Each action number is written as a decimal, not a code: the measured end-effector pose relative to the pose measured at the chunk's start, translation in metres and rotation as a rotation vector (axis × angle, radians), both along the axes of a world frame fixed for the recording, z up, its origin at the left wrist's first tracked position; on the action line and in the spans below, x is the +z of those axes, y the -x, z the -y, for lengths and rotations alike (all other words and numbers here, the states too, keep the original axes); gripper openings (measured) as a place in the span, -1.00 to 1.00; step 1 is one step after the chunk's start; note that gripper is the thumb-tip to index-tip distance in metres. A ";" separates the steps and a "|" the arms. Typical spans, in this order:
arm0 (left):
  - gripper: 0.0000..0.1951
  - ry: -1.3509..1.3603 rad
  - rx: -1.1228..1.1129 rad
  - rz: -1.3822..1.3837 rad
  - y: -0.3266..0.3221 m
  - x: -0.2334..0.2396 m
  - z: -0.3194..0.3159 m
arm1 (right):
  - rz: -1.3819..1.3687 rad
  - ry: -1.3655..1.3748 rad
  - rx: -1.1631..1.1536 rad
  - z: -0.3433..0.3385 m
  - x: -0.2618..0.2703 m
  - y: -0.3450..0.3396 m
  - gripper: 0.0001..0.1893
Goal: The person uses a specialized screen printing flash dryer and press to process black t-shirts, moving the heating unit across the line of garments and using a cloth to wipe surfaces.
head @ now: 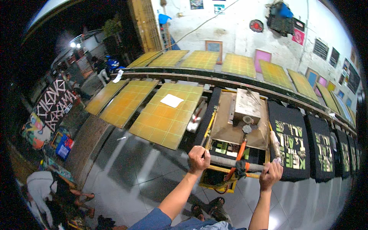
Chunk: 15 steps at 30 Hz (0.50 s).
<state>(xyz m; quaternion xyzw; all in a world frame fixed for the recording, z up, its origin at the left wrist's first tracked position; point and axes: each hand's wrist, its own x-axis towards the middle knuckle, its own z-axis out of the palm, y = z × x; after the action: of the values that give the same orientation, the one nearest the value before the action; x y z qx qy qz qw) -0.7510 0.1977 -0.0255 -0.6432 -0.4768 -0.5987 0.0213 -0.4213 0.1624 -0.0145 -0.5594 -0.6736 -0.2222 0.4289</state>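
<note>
My left hand [199, 160] grips the left end of a grey-wrapped handlebar [222, 161], and my right hand [270, 175] is closed around its right end. The bar belongs to a yellow-framed heater unit, probably a screen-printing flash dryer, with a tan metal hood [222, 123] and a pale box [246, 105] on top. An orange cable [241, 151] runs from the hood to the bar, where black and orange wrapping binds it. Beneath the hood lies a black T-shirt [213, 103] with a green and white print, mostly covered.
Several black printed shirts [291, 138] lie on boards to the right. Yellow printing boards [168, 115] line the left, one bearing a white sheet [172, 100]. A dark rail [184, 77] runs behind them. At the lower left a person [43, 187] bends over; another stands outside.
</note>
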 end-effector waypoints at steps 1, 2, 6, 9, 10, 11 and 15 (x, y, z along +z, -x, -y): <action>-0.71 0.004 0.017 -0.005 -0.001 0.003 0.001 | 0.016 -0.047 0.028 0.001 0.011 0.005 -0.63; -0.71 -0.005 0.012 0.004 -0.002 0.006 0.002 | -0.001 -0.021 0.033 -0.001 0.009 0.006 -0.63; -0.73 -0.030 0.049 0.015 -0.004 0.003 0.000 | 0.023 -0.042 0.082 -0.005 0.003 -0.003 -0.63; -0.74 -0.045 0.081 0.030 -0.006 0.002 -0.001 | -0.004 -0.048 0.100 -0.006 0.001 -0.003 -0.65; -0.76 -0.071 0.070 0.034 -0.007 0.004 -0.001 | -0.007 -0.009 0.097 -0.004 0.001 -0.004 -0.64; -0.76 -0.053 0.077 0.032 -0.007 0.004 -0.001 | -0.009 0.031 0.092 -0.003 0.003 -0.004 -0.63; -0.75 -0.061 0.088 0.016 -0.008 0.001 -0.003 | 0.016 -0.007 0.104 -0.007 0.005 -0.006 -0.63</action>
<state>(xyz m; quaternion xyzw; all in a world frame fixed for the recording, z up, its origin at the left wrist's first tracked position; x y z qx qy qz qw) -0.7428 0.2005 -0.0250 -0.6156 -0.4864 -0.6168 0.0635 -0.4157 0.1694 -0.0094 -0.5205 -0.7043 -0.2066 0.4363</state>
